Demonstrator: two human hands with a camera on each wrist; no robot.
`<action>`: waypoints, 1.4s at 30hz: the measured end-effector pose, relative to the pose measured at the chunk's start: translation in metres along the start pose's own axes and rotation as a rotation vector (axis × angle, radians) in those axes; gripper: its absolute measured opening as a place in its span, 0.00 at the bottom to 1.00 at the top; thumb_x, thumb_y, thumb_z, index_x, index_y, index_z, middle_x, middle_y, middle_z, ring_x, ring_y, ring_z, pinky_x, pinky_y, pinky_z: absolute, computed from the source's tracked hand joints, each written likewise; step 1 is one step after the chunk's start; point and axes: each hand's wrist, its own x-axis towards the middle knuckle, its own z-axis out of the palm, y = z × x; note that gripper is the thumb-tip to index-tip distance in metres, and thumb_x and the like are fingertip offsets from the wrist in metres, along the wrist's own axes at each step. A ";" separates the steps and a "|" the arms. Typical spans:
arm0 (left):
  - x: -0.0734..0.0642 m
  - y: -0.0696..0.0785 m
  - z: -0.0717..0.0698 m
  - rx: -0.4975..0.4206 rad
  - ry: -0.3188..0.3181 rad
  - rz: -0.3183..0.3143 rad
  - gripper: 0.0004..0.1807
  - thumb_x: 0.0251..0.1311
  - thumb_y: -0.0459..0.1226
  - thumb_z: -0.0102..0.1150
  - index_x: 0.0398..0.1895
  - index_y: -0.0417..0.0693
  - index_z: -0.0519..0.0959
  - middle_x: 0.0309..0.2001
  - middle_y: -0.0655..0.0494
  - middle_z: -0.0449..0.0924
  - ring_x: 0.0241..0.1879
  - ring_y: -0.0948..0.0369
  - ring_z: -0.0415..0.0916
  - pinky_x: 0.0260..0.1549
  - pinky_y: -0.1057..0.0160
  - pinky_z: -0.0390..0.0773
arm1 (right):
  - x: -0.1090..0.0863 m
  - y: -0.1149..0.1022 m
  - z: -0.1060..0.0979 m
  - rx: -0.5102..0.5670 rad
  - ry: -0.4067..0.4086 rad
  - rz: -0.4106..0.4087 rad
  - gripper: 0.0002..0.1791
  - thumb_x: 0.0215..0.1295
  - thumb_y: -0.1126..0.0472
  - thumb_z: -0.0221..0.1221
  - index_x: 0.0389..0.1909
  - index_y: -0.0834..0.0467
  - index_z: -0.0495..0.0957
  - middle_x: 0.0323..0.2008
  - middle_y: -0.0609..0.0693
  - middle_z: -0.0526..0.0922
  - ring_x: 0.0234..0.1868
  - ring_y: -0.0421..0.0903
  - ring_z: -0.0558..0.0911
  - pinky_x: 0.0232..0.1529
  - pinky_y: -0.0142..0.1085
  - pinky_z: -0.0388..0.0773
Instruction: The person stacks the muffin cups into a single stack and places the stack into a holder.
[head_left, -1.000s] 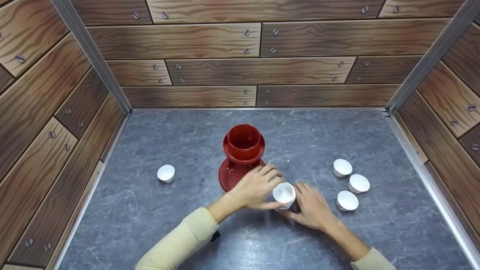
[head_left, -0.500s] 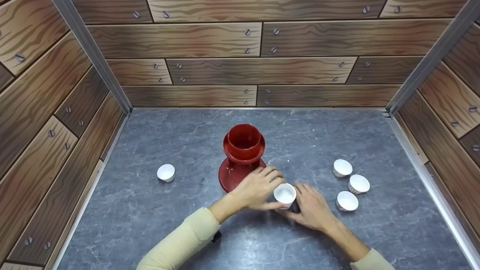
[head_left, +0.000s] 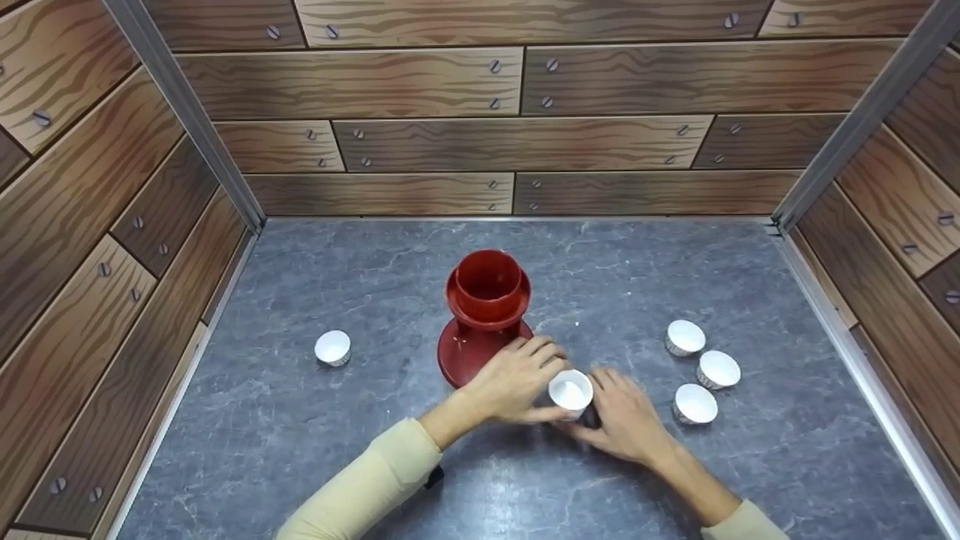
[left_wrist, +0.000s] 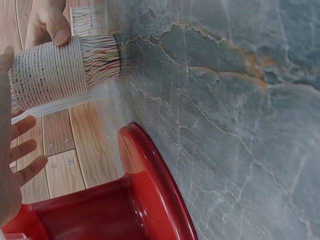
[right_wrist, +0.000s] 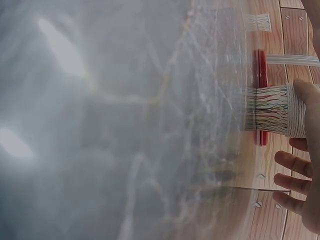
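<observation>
Nudged slightly toward the lower right, the stack of white baking cups (left_wrist: 60, 71) stands below and right of centre, pinched in the grip of my left hand (head_left: 517, 384) and right hand (head_left: 624, 417), and uneven squeezing could topple it.

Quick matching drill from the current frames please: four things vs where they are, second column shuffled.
1. cup stack
2. single cup
3. trio of cups
4. red stand

A. off to the person's right, upright in a cluster
B. near the middle, base partly hidden by the left hand in the head view
C. held between the left hand and the right hand
D. off to the person's left, on its own

Pairs: 1-C, 2-D, 3-A, 4-B
</observation>
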 end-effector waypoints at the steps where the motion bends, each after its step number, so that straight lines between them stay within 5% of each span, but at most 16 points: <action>1: 0.000 0.000 0.000 -0.001 -0.002 0.000 0.36 0.65 0.74 0.49 0.57 0.59 0.80 0.59 0.62 0.80 0.60 0.60 0.76 0.57 0.61 0.79 | 0.000 0.000 0.000 0.001 -0.001 0.000 0.45 0.52 0.32 0.72 0.60 0.63 0.78 0.52 0.58 0.85 0.56 0.57 0.83 0.59 0.56 0.82; 25: -0.003 0.001 0.004 -0.014 -0.032 -0.024 0.37 0.65 0.75 0.47 0.56 0.58 0.78 0.57 0.62 0.80 0.61 0.60 0.75 0.59 0.61 0.78 | 0.000 0.000 0.000 0.010 0.019 -0.009 0.42 0.52 0.33 0.73 0.57 0.60 0.79 0.48 0.54 0.84 0.53 0.53 0.83 0.54 0.52 0.83; 42: -0.004 0.001 0.007 -0.030 0.015 -0.026 0.36 0.64 0.75 0.51 0.57 0.59 0.79 0.56 0.62 0.80 0.60 0.61 0.75 0.58 0.61 0.78 | -0.001 -0.001 -0.001 0.010 -0.028 0.020 0.43 0.54 0.31 0.71 0.58 0.61 0.79 0.50 0.55 0.84 0.55 0.55 0.83 0.57 0.54 0.83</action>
